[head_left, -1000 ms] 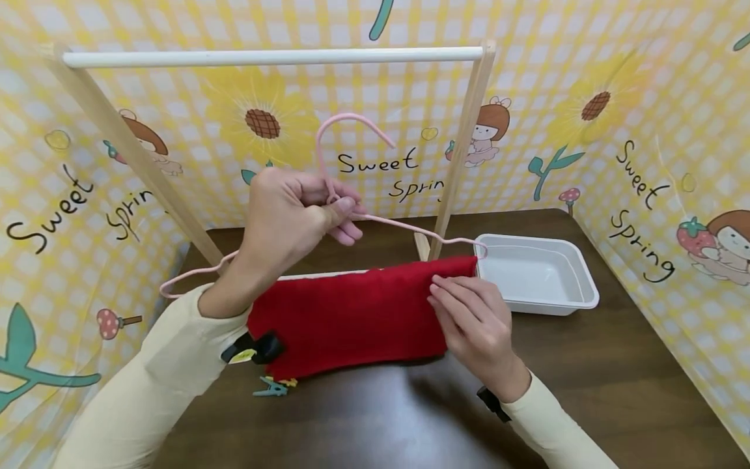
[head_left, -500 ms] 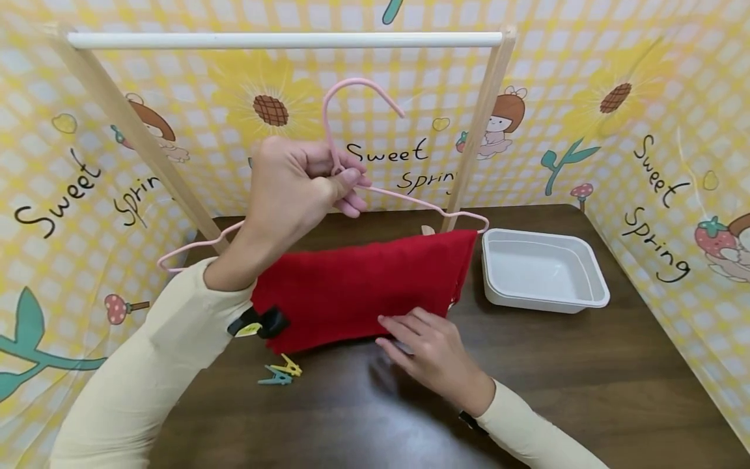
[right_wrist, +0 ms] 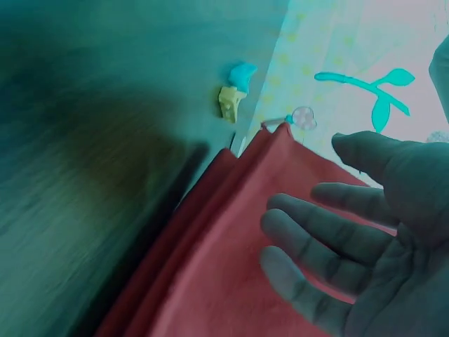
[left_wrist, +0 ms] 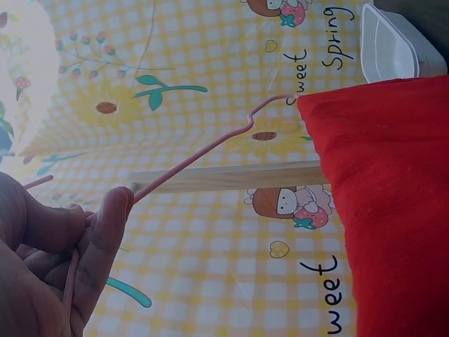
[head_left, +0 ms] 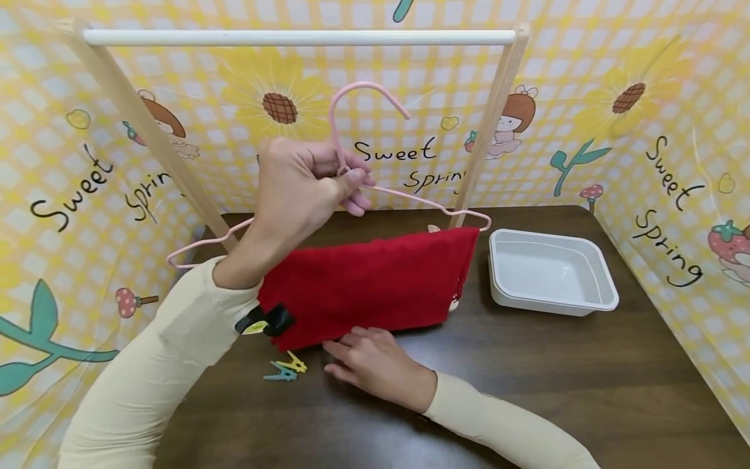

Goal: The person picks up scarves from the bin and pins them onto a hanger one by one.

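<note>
Pinching pink hanger (head_left: 368, 85) with left hand (head_left: 301, 192), right hand (head_left: 377, 368) loosely extended, empty, by red cloth (head_left: 363, 283), 2 clips (head_left: 284, 374) nearby

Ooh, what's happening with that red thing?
Someone's left hand is holding a pink hanger with a red cloth hanging on it. Their right hand is by the cloth's lower edge, fingers loosely open. The hook isn't on the white rod. Two little clips lie on the table.
</note>
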`<state>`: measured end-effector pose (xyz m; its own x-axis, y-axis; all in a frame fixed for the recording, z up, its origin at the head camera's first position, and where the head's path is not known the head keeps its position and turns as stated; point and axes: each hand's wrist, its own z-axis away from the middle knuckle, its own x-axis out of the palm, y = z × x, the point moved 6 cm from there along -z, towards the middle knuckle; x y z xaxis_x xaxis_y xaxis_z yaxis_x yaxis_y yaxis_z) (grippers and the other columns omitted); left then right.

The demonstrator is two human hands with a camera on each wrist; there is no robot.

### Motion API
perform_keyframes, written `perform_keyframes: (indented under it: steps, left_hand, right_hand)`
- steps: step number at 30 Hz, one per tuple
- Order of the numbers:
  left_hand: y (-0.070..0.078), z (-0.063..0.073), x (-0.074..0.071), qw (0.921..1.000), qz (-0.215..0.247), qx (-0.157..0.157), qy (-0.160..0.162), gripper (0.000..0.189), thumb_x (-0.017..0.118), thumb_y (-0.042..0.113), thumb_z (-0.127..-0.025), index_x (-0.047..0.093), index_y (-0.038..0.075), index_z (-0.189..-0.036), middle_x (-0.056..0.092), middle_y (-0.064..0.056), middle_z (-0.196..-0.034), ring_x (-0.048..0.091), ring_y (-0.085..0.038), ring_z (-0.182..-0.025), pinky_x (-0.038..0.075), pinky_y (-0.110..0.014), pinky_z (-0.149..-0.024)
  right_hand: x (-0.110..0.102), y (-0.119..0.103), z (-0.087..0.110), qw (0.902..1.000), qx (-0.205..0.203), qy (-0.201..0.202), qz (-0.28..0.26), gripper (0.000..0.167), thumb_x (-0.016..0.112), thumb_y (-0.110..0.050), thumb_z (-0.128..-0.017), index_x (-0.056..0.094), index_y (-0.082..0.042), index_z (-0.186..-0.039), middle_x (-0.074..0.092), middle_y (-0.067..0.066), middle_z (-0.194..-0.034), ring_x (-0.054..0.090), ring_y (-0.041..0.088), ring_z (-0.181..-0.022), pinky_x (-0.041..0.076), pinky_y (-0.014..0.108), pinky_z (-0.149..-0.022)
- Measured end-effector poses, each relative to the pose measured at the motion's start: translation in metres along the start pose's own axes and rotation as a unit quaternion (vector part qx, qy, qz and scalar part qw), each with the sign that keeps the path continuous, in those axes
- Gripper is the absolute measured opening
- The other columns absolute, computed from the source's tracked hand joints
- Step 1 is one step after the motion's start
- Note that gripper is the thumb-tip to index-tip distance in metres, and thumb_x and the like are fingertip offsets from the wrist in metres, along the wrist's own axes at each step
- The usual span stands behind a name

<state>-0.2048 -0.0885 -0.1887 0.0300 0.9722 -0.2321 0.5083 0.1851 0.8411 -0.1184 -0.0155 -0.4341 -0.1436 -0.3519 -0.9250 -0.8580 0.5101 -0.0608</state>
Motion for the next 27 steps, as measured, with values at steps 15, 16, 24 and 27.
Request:
perform_keyframes:
  steps: [15,16,24,27]
  left_hand:
    - [-0.004,0.004,-0.002,0.9997,-0.016,0.018,-0.004,0.005,0.070,-0.014,-0.087,0.075,-0.014,-0.085,0.074,-0.026,-0.080,0.071,-0.013,-0.053,0.063,-0.031,-0.052]
    - [-0.004,0.004,-0.002,0.9996,-0.019,0.020,-0.003,0.006,0.070,-0.014,-0.087,0.075,-0.014,-0.085,0.075,-0.025,-0.079,0.071,-0.013,-0.053,0.062,-0.031,-0.052]
    - [-0.008,0.007,-0.003,0.9996,-0.021,0.016,-0.002,0.005,0.070,-0.013,-0.087,0.075,-0.013,-0.084,0.075,-0.025,-0.079,0.071,-0.012,-0.053,0.062,-0.030,-0.052]
    - [-0.009,0.008,-0.004,0.9996,-0.023,0.012,-0.003,0.005,0.070,-0.013,-0.087,0.074,-0.014,-0.084,0.075,-0.025,-0.079,0.071,-0.013,-0.053,0.062,-0.031,-0.052]
  right_hand:
    - [0.040,-0.023,-0.042,0.9979,0.004,-0.053,0.038,0.011,0.074,-0.038,-0.092,0.070,-0.028,-0.093,0.067,-0.011,-0.076,0.066,0.007,-0.075,0.051,0.022,-0.054]
    - [0.043,-0.024,-0.044,0.9977,0.004,-0.052,0.043,0.010,0.075,-0.038,-0.091,0.070,-0.028,-0.093,0.067,-0.011,-0.076,0.066,0.007,-0.075,0.050,0.022,-0.053]
    - [0.064,-0.033,-0.055,0.9949,0.013,-0.073,0.069,0.006,0.072,-0.036,-0.093,0.072,-0.032,-0.097,0.068,-0.012,-0.077,0.063,0.007,-0.072,0.041,0.019,-0.050]
    - [0.071,-0.036,-0.058,0.9933,0.022,-0.093,0.064,0.008,0.072,-0.038,-0.093,0.072,-0.032,-0.098,0.069,-0.011,-0.079,0.063,0.007,-0.072,0.042,0.020,-0.051]
